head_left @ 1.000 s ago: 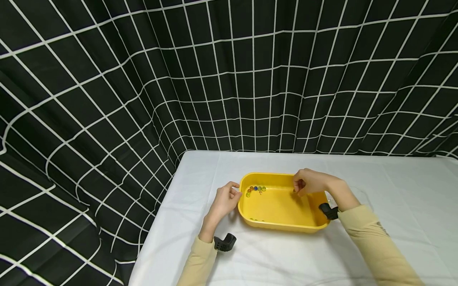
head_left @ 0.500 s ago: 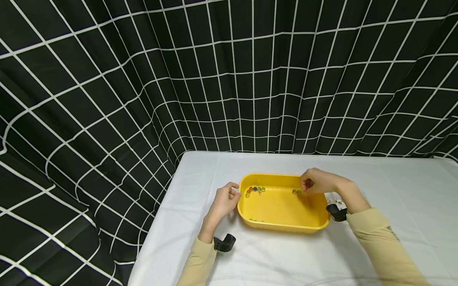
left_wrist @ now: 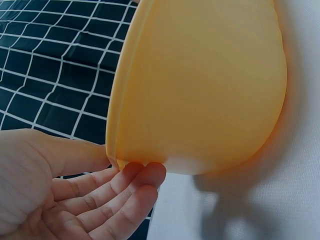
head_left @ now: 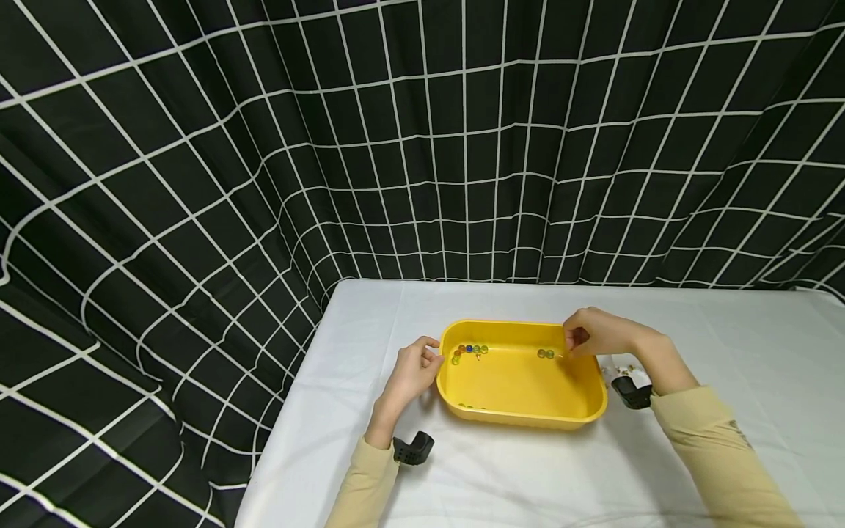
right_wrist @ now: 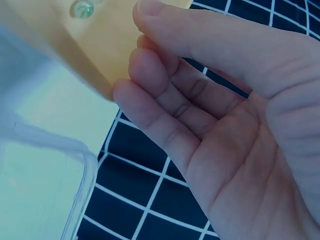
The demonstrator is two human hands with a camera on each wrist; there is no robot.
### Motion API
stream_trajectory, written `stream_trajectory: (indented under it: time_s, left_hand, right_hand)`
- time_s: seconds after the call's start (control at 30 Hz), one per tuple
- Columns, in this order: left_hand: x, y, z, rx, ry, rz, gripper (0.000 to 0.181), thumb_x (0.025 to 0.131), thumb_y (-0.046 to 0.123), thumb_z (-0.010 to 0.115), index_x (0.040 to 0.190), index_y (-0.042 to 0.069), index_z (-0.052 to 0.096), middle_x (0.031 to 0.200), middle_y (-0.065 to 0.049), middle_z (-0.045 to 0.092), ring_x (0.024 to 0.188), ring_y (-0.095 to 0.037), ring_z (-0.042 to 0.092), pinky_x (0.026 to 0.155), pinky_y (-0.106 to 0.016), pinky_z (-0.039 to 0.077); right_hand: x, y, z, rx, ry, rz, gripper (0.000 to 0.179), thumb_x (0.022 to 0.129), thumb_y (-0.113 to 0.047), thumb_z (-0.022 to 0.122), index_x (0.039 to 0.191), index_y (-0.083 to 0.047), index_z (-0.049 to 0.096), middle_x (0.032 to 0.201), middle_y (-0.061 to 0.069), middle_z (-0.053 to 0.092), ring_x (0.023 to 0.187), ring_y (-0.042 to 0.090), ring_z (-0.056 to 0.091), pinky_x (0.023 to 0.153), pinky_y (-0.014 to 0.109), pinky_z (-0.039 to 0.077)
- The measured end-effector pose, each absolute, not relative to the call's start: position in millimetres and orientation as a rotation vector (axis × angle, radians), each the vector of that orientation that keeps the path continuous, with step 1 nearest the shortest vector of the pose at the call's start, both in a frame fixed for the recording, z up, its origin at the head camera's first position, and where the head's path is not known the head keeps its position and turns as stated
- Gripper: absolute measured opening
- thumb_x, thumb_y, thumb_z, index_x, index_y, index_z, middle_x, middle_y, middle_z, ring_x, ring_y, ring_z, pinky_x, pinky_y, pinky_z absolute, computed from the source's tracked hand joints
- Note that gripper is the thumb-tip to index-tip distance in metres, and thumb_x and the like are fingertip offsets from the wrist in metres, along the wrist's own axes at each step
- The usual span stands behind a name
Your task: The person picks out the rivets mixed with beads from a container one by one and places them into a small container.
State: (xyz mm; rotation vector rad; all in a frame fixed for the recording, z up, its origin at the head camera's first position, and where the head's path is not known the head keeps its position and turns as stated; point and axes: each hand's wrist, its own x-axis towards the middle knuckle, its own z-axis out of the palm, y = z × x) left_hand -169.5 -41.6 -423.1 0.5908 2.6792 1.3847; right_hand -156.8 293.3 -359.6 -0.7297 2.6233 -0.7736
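A yellow plastic tub (head_left: 521,381) stands on the white-covered table. My left hand (head_left: 414,367) pinches its left rim; in the left wrist view, the thumb lies at the rim with the fingers under it outside. Over the right end reaches my right hand (head_left: 597,334), fingers bent down inside by the back wall; what its hidden thumb and index tips hold, I cannot tell. Left of those fingertips sit two glass marbles, an amber one (head_left: 541,353) and a green one (head_left: 551,353). The right wrist view shows a clear green marble (right_wrist: 81,9) beyond the fingers.
Along the back-left corner inside the tub runs a curved row of several marbles (head_left: 469,349), with a tiny gold piece beside it. More green marbles (head_left: 466,405) peek over the front wall. A clear plastic box (right_wrist: 85,170) with small bits stands right of the tub.
My right hand has moved to the right along the back wall, exposing the amber and green marbles. The clear box on the right shows more. My left hand stays at the rim.
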Motion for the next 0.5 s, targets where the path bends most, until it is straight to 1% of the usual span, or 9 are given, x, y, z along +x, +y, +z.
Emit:
stream_trajectory:
  time_s: [0.27,0.5]
  left_hand:
    - [-169.1,-41.1,-423.1,0.58,2.671,1.388,0.024,0.089,0.006,0.059,0.111,-0.006,0.058,0.079,-0.008,0.06,0.064,-0.013,0.055,0.054,-0.022,0.047]
    - [-169.6,-41.4,-423.5,0.584,2.676,1.391,0.025,0.089,0.006,0.059,0.11,-0.006,0.058,0.078,-0.007,0.06,0.062,-0.011,0.055,0.053,-0.021,0.047]
  right_hand:
    - [-152.2,305.2,-356.8,-0.703,2.631,-0.784,0.019,0.074,0.009,0.067,0.07,-0.005,0.056,0.065,-0.002,0.049,0.06,0.009,0.045,0.054,0.021,0.041]
    - [-148.2,314.7,-354.9,-0.672,2.64,-0.803,0.019,0.074,0.007,0.068,0.071,-0.006,0.056,0.066,-0.002,0.049,0.06,0.009,0.045,0.054,0.021,0.042]
